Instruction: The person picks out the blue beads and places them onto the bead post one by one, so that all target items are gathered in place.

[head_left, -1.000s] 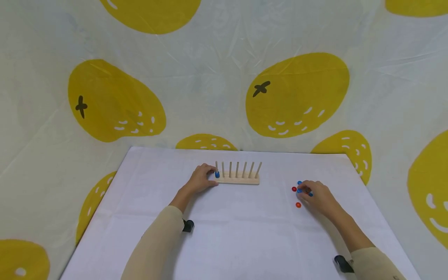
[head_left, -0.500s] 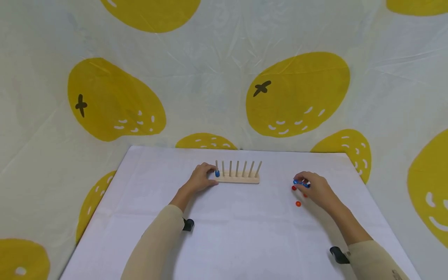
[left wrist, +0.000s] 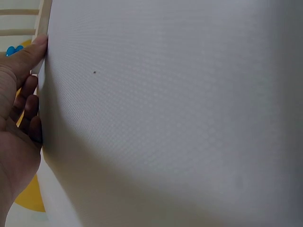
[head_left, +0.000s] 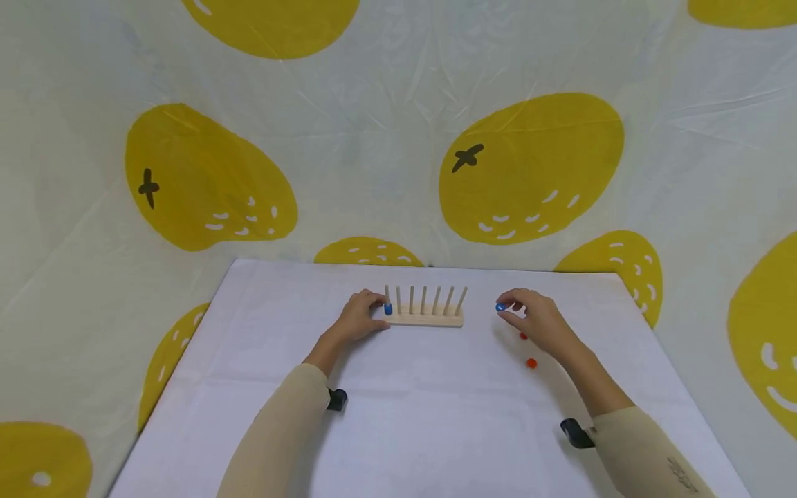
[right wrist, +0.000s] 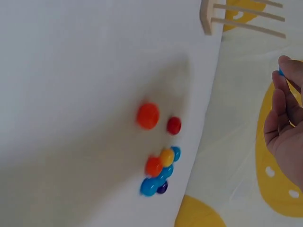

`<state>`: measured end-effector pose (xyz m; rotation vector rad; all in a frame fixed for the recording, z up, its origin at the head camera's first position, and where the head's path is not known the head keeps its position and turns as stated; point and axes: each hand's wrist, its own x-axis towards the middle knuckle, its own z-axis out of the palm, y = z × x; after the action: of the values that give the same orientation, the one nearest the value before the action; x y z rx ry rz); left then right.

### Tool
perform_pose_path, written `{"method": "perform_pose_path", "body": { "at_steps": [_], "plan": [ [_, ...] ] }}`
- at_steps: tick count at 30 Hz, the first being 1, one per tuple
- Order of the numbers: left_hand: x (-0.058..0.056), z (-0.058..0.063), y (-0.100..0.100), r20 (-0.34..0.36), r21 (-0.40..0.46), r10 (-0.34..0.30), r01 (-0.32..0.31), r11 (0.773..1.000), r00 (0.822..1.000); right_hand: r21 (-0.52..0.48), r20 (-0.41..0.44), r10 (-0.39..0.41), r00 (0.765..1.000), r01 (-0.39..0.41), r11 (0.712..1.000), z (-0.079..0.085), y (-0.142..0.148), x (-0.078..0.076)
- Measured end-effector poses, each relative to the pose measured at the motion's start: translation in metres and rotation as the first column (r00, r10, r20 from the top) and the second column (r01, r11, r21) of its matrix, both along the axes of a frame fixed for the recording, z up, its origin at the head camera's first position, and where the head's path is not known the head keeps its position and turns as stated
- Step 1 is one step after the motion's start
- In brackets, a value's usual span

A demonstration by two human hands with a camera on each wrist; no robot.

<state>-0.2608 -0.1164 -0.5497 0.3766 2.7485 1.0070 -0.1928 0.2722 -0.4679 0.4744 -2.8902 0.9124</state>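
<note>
A wooden peg board (head_left: 429,321) with a row of several upright pegs stands toward the back of the table. My left hand (head_left: 356,317) grips its left end, thumb (left wrist: 33,53) on the front edge and fingers behind. Blue beads (head_left: 388,309) sit low on the leftmost peg; the other pegs are bare. To the right of the board, my right hand (head_left: 542,321) pinches a small blue bead (head_left: 500,307) between thumb and fingertips, raised above the table. The same bead (right wrist: 281,72) is mostly hidden by the fingers in the right wrist view.
Loose beads lie on the white table (head_left: 429,415) below the right hand: an orange-red bead (right wrist: 147,116), a red bead (right wrist: 173,125), and a cluster with a yellow bead (right wrist: 167,157) and blue beads (right wrist: 149,186). A fruit-patterned cloth (head_left: 373,173) hangs behind the table.
My right hand has lifted from the loose beads and moved left toward the peg board, carrying a blue bead. My left hand stays on the board's left end.
</note>
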Motion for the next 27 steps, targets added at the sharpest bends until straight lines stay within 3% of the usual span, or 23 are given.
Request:
{"method": "perform_pose_path", "body": {
  "at_steps": [11, 27],
  "plan": [
    [-0.001, -0.001, -0.001, -0.003, -0.011, -0.003, 0.003, 1.0, 1.0, -0.043, -0.032, 0.079, 0.996, -0.08, 0.996, 0.01, -0.042, -0.022],
    [-0.001, -0.002, -0.001, -0.008, -0.017, -0.01, 0.01, 1.0, 1.0, -0.092, -0.061, 0.171, 0.983, -0.177, 0.98, 0.019, -0.091, -0.04]
  ]
}}
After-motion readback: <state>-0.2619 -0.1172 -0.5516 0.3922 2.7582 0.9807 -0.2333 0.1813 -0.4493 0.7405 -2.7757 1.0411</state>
